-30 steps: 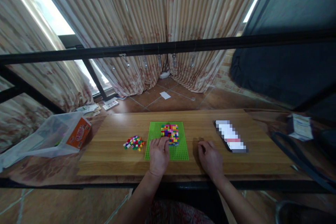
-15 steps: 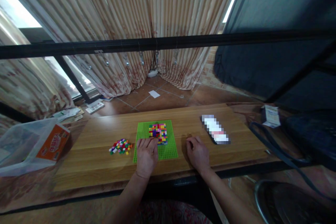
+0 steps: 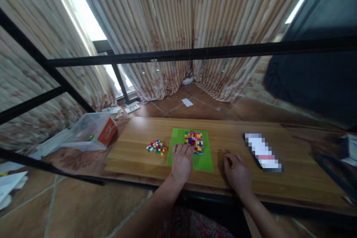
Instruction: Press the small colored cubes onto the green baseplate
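My left hand (image 3: 182,161) lies over the left side of a green studded baseplate (image 3: 205,164). Its fingers are curled down against the near left edge of a square of small multicoloured building bricks (image 3: 197,142). Whatever is under those fingertips is hidden. To the left of the plate is a loose heap of small coloured bricks (image 3: 157,147). My right hand (image 3: 238,174) rests on the wooden tabletop, right of the plate, its fingers curled in loosely towards the thumb. No object shows in it.
A phone (image 3: 262,152) with a blurred-out screen lies on the wooden board (image 3: 134,145) to the right. Left of the board stands a clear plastic box (image 3: 92,130) with an orange label. A black metal rail (image 3: 167,56) crosses beyond the board, before curtains (image 3: 164,15).
My view has swung left, so the whole scene sits farther right, and more of the plastic box shows. Both hands keep nearly the same places on the plate and the tabletop.
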Available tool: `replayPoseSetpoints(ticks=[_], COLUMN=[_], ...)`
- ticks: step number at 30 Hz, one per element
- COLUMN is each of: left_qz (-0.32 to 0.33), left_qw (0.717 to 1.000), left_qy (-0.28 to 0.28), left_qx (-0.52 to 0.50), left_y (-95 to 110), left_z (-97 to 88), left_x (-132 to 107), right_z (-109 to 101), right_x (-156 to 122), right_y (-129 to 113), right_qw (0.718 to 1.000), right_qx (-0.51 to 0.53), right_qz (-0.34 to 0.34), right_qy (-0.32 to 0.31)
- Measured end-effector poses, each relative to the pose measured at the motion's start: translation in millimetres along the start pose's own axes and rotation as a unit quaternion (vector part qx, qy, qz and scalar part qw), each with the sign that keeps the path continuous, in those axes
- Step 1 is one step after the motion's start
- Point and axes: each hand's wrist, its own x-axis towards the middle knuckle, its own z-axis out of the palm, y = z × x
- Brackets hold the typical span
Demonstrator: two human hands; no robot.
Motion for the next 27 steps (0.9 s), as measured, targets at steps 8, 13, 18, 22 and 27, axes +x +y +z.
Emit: replayPoseSetpoints(ticks=[8,13,18,22,27], left_qz=[-0.125,-0.249,-0.317,-0.287,-0.260], left_qw=[0.991,0.967,0.946,0.956,0.964], left_qy=[0.023,0.054,0.057,0.037,0.014], left_qx=[-0.034,-0.002,0.030,0.037,0.049], left_y=[-34,-85,-114,-124,-127], left_z=[-13.5,-24.2,-31.7,-33.8,-31.1], left_x=[-46,-66,-68,-61,-53], right_z=[5,4,4,4,3], right_x=[-2,-2,-2,-2,-2], right_y=[10,10,11,11,9], right_qw=[1.000,0.999,0.998,0.998,0.998], right_qx=[-0.024,-0.033,-0.054,-0.060,-0.065], right_qz=[-0.013,-0.005,0.010,0.002,-0.003], right_qy=[0.005,-0.001,-0.013,-0.009,-0.003])
